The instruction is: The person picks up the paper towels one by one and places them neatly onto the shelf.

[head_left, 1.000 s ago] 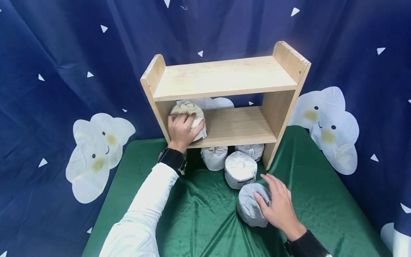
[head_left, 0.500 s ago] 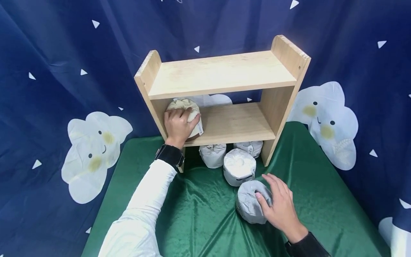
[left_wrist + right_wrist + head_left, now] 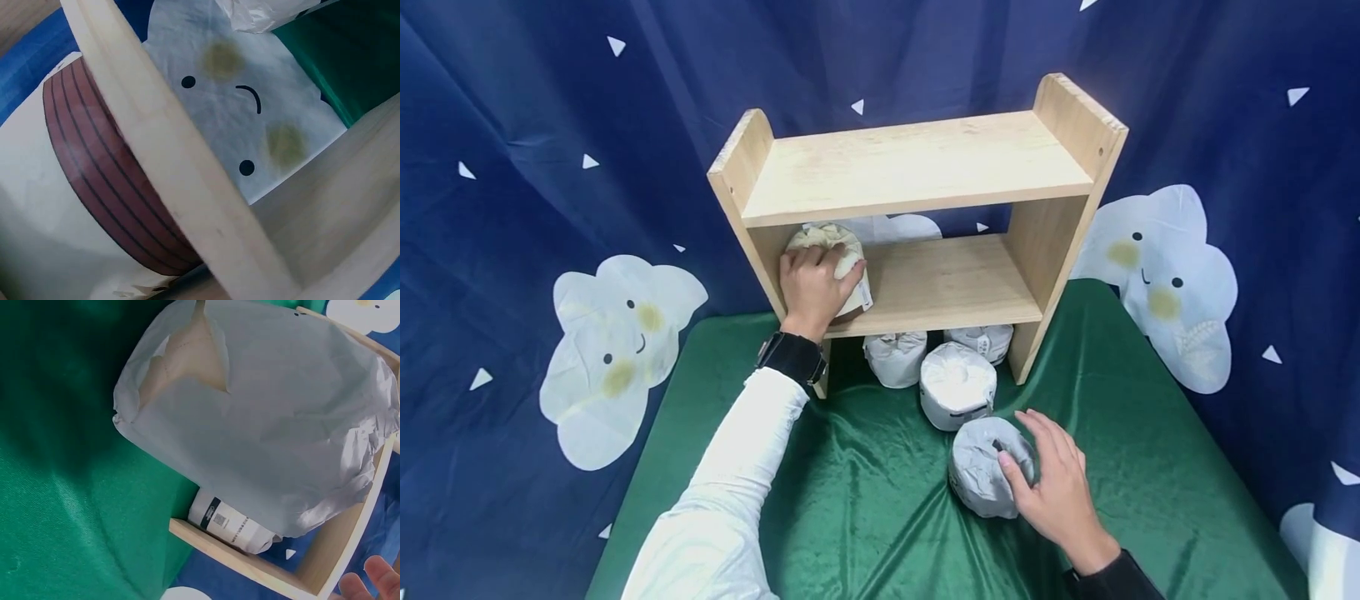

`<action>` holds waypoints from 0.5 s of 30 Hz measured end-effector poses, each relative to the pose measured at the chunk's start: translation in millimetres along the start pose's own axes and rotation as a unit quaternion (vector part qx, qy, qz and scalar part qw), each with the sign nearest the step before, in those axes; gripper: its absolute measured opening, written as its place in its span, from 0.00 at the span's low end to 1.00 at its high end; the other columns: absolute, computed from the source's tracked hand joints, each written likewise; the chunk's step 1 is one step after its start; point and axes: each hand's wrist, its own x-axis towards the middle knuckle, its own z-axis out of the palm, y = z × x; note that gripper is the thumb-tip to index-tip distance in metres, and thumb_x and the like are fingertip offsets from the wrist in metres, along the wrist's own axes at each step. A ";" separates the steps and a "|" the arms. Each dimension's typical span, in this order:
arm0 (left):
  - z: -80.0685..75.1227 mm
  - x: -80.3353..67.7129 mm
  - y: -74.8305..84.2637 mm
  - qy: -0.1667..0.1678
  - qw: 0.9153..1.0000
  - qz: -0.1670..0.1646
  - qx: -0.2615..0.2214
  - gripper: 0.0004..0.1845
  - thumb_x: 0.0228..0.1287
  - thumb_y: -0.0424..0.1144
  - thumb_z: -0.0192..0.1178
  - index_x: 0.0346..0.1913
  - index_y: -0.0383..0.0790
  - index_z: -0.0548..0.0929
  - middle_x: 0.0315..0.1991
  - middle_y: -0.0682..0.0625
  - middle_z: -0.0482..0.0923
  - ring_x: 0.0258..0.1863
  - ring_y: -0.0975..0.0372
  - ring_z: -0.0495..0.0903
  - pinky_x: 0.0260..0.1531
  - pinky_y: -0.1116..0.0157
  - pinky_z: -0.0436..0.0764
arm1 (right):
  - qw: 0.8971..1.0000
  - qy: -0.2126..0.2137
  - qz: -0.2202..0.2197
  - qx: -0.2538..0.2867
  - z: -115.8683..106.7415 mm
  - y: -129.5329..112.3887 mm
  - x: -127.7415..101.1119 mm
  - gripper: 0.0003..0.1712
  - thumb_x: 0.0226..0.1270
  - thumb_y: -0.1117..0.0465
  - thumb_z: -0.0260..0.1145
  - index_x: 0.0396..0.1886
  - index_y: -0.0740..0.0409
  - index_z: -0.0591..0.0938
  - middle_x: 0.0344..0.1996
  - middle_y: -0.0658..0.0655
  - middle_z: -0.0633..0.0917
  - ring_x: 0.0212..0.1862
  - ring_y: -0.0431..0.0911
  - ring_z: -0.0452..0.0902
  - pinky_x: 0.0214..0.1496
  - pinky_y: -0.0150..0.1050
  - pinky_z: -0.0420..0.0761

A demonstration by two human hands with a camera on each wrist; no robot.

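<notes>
A wooden two-tier shelf (image 3: 925,175) stands at the back of the green cloth. My left hand (image 3: 814,285) grips a paper-wrapped roll (image 3: 831,240) at the left end of the lower shelf board. My right hand (image 3: 1051,487) rests on another wrapped roll (image 3: 979,475) lying on the cloth in front of the shelf, fingers curled over its top. The right wrist view shows that roll (image 3: 262,425) close up, with fingertips (image 3: 375,581) at the frame's corner. The left wrist view shows the shelf's side board (image 3: 181,181) and a roll with a brown band (image 3: 94,187).
Three more wrapped rolls sit under and in front of the shelf: (image 3: 958,395), (image 3: 897,357), (image 3: 981,340). The green cloth (image 3: 865,500) covers the table. A dark blue curtain with white cloud faces (image 3: 1157,283) hangs behind and at both sides.
The left hand has pushed its roll a little deeper onto the lower shelf. The right hand has settled more over the roll on the cloth.
</notes>
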 end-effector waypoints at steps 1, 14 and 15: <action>0.1 0.4 0.7 -0.004 1.000 -0.001 0.001 0.22 0.58 0.56 0.65 0.42 0.39 0.89 0.33 0.43 0.84 0.36 0.49 0.82 0.38 0.48 0.73 | 1.000 0.002 0.000 0.001 -0.2 0.3 -0.4 0.32 0.54 0.61 0.70 0.61 0.61 0.75 0.59 0.65 0.74 0.60 0.64 0.66 0.50 0.65 0.60; -3.5 -2.0 -2.9 -0.065 0.998 0.012 0.000 0.26 0.63 0.57 0.56 0.48 0.37 0.85 0.38 0.40 0.83 0.40 0.46 0.81 0.40 0.46 0.71 | 1.000 0.012 0.004 0.015 6.9 -1.4 -9.0 0.33 0.53 0.62 0.70 0.61 0.62 0.75 0.59 0.64 0.75 0.60 0.63 0.67 0.51 0.64 0.60; -3.9 -1.3 -3.1 -0.068 0.998 0.012 -0.001 0.26 0.63 0.57 0.56 0.48 0.36 0.85 0.38 0.39 0.83 0.40 0.46 0.81 0.41 0.46 0.71 | 1.000 0.014 0.004 0.015 7.2 -1.7 -9.5 0.33 0.53 0.62 0.70 0.61 0.62 0.75 0.59 0.64 0.75 0.60 0.63 0.67 0.51 0.64 0.60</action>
